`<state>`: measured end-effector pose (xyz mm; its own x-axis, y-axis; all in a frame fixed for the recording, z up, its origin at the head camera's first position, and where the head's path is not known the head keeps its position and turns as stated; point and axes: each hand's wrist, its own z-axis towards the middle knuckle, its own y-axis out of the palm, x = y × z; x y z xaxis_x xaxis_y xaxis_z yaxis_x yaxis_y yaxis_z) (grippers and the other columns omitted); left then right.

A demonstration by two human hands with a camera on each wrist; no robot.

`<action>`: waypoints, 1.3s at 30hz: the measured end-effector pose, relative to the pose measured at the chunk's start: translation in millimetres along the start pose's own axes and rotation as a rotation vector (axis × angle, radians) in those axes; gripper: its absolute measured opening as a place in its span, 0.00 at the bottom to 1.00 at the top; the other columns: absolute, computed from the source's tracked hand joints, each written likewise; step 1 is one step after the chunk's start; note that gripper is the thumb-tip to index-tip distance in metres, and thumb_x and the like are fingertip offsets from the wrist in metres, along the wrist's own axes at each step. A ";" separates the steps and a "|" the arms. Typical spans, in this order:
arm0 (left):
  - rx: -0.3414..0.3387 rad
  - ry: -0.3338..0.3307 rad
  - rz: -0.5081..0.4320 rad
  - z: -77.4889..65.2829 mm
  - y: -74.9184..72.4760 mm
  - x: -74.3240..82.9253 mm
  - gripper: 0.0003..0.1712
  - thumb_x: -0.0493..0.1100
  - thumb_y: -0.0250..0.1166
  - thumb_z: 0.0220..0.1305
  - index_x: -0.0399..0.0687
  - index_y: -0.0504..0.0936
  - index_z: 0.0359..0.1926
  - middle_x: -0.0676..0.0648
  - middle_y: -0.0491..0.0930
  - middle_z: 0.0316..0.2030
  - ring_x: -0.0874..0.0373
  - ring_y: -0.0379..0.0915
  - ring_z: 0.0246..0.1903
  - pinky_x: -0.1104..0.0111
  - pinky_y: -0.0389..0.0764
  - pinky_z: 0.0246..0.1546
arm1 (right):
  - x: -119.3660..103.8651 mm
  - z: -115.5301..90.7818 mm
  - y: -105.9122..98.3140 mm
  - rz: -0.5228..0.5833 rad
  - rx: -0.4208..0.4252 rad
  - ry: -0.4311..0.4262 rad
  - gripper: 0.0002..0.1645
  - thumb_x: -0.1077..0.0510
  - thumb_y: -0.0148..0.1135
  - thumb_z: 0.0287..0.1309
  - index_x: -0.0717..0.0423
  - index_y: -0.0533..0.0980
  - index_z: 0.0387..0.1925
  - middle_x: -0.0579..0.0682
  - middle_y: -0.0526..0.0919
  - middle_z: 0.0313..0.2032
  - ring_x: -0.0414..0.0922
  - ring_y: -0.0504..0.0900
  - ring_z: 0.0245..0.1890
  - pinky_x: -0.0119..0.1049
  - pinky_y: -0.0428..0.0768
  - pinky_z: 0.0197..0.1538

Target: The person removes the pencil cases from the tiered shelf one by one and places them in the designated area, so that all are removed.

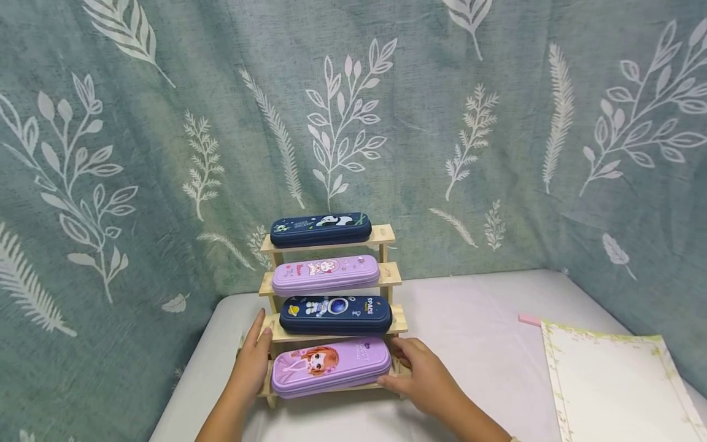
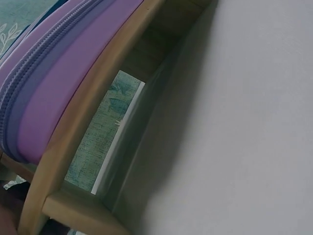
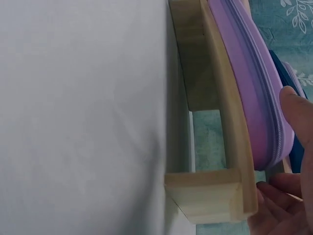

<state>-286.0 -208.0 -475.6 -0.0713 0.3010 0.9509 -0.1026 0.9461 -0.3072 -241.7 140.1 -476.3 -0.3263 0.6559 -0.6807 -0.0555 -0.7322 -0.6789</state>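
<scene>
A light wooden four-step rack [image 1: 389, 273] carries one zipped pencil case per shelf. The lowest is a purple pencil case [image 1: 353, 362] with a red-haired girl printed on its lid. At its right end my right hand [image 1: 425, 374] grips the case, thumb at the front corner and fingers at the end; the right wrist view shows the thumb [image 3: 296, 110] over the zipper. My left hand [image 1: 251, 362] rests along the rack's left side, fingers extended upward. Only a dark bit of it shows in the left wrist view's lower corner.
Above sit a navy astronaut case [image 1: 337, 314], a lilac rabbit case [image 1: 326, 273] and a navy panda case [image 1: 320, 229]. A leaf-bordered paper [image 1: 618, 380] and a pink block [image 1: 529, 320] lie on the white table [image 1: 469, 319] at right. A green leaf-patterned curtain [image 1: 403, 153] hangs behind.
</scene>
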 end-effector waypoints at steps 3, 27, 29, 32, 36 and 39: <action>-0.011 -0.009 -0.037 2.3 0.1 -1.1 0.36 0.60 0.38 0.85 0.68 0.40 0.86 0.46 0.41 0.85 0.37 0.30 0.83 0.34 0.37 0.78 | -2.5 1.2 3.9 -0.032 -0.007 -0.010 0.51 0.42 0.85 0.46 0.60 0.75 0.68 0.50 0.82 0.60 0.47 0.81 0.62 0.47 0.79 0.67; -0.108 0.018 -0.177 2.0 -5.1 -3.3 0.34 0.54 0.37 0.86 0.74 0.39 0.85 0.46 0.37 0.85 0.40 0.23 0.83 0.34 0.29 0.77 | -8.2 13.1 12.7 0.130 -0.067 0.053 0.49 0.42 0.87 0.42 0.53 0.75 0.64 0.55 0.84 0.62 0.50 0.85 0.60 0.46 0.83 0.62; -0.110 0.025 -0.178 0.9 -5.0 -2.8 0.33 0.54 0.37 0.86 0.72 0.40 0.85 0.45 0.39 0.85 0.39 0.25 0.83 0.34 0.30 0.78 | -7.5 13.4 11.8 0.163 -0.076 0.062 0.48 0.44 0.88 0.41 0.53 0.75 0.63 0.55 0.84 0.61 0.51 0.86 0.59 0.44 0.84 0.60; -0.110 0.028 -0.175 -0.1 -4.4 -3.0 0.33 0.55 0.36 0.86 0.70 0.41 0.85 0.44 0.41 0.85 0.39 0.26 0.83 0.33 0.31 0.77 | -7.2 13.1 10.6 0.203 -0.088 0.066 0.47 0.46 0.89 0.40 0.54 0.75 0.61 0.55 0.84 0.59 0.51 0.86 0.58 0.41 0.85 0.58; -0.107 0.023 -0.164 -0.5 -3.9 -3.9 0.33 0.55 0.36 0.86 0.69 0.42 0.85 0.43 0.41 0.85 0.38 0.26 0.83 0.33 0.31 0.77 | -6.7 12.0 8.5 0.267 -0.107 0.064 0.47 0.51 0.89 0.39 0.58 0.74 0.60 0.55 0.84 0.56 0.50 0.87 0.55 0.36 0.86 0.55; -0.104 0.020 -0.157 -0.4 -3.9 -3.6 0.33 0.56 0.37 0.86 0.70 0.42 0.85 0.44 0.41 0.85 0.38 0.26 0.83 0.32 0.32 0.77 | -6.4 11.3 6.9 0.296 -0.118 0.071 0.48 0.53 0.89 0.39 0.60 0.74 0.61 0.56 0.84 0.55 0.49 0.87 0.54 0.33 0.86 0.53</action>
<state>-284.9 -212.8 -477.8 -0.0430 0.1504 0.9877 -0.0082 0.9885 -0.1509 -250.6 128.7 -473.4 -0.2449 0.4322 -0.8679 0.1432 -0.8692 -0.4733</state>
